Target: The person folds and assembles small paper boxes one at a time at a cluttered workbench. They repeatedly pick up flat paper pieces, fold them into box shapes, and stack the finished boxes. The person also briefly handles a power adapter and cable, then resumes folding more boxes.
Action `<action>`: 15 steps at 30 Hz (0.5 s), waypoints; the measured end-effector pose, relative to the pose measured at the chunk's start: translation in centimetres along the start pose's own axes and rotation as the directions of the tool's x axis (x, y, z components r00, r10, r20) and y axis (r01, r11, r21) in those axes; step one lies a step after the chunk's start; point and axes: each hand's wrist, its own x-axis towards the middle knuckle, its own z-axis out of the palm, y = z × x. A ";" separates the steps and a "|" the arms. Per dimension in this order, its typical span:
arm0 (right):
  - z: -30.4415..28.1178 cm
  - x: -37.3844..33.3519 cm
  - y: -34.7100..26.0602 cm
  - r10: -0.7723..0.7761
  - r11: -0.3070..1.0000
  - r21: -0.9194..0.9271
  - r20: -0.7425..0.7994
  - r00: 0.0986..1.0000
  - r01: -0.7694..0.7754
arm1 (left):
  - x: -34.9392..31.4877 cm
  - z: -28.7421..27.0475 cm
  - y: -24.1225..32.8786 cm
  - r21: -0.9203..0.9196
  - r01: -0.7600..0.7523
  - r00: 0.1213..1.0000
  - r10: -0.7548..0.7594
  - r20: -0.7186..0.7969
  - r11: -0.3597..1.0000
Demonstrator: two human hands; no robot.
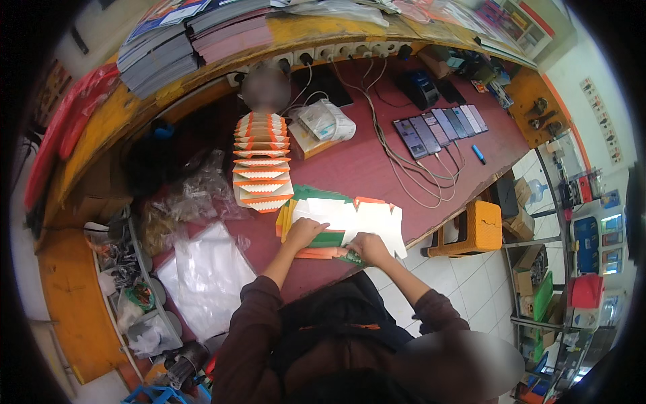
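A white cut-out card (380,225) with flaps lies over a loose pile of green cards (328,192) and orange cards (319,253) near the table's front edge. My left hand (306,233) is closed on the left part of the white card, its thumb pointing right. My right hand (369,249) pinches the card's lower edge; its fingertips are partly hidden. A green strip shows between the hands. Beyond them stands a row of folded orange-and-white card boxes (262,163), nested one behind another.
Clear plastic bags (208,269) cover the table's left side. Several phones (441,128) with cables lie at the right, beside a blue marker (478,154). A white packet (326,121) sits at the back. An orange stool (471,229) stands off the right edge; paper stacks (158,60) fill the shelf.
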 end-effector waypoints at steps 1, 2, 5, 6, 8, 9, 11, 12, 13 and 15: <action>-0.4 1.4 0.2 0.104 0.989 0.098 0.089 0.991 -0.112 | -0.1 -0.3 0.0 0.010 -0.008 0.999 0.008 0.039 1.000; -0.7 2.3 0.2 0.215 0.955 0.169 0.172 0.961 -0.243 | -0.1 -0.6 0.2 0.036 -0.034 0.998 0.032 0.053 0.999; -1.0 2.5 -0.3 0.432 0.822 0.331 0.171 0.886 -0.464 | -0.9 -0.7 0.9 0.102 -0.005 0.999 -0.001 0.051 0.995; -1.0 2.3 -0.6 0.433 0.870 0.238 0.047 0.900 -0.431 | -1.1 -0.7 1.1 0.092 0.010 0.999 -0.014 0.047 0.996; -0.8 1.8 -1.1 0.407 0.913 0.058 -0.166 0.898 -0.403 | -1.3 -0.5 1.2 0.094 -0.008 1.000 0.006 0.023 0.996; -0.7 1.9 -1.4 0.351 0.936 0.070 -0.183 0.918 -0.344 | -1.5 -0.4 1.2 0.106 -0.034 0.999 0.034 0.005 0.994; -0.1 2.8 -2.1 0.239 0.971 0.096 -0.281 0.929 -0.221 | -1.7 -0.2 0.9 0.140 -0.063 0.997 0.068 -0.029 0.988; 0.8 3.6 -2.9 0.259 0.962 0.167 -0.321 0.911 -0.215 | -1.8 -0.1 0.8 0.135 -0.080 0.997 0.082 -0.006 0.988; 1.5 4.3 -3.4 0.205 0.978 0.115 -0.456 0.866 -0.172 | -1.9 -0.1 0.7 0.134 -0.094 0.995 0.096 -0.012 0.987; 2.3 5.3 -3.5 0.169 0.980 -0.004 -0.519 0.838 -0.200 | -2.0 -0.2 0.8 0.115 -0.090 0.996 0.092 -0.014 0.989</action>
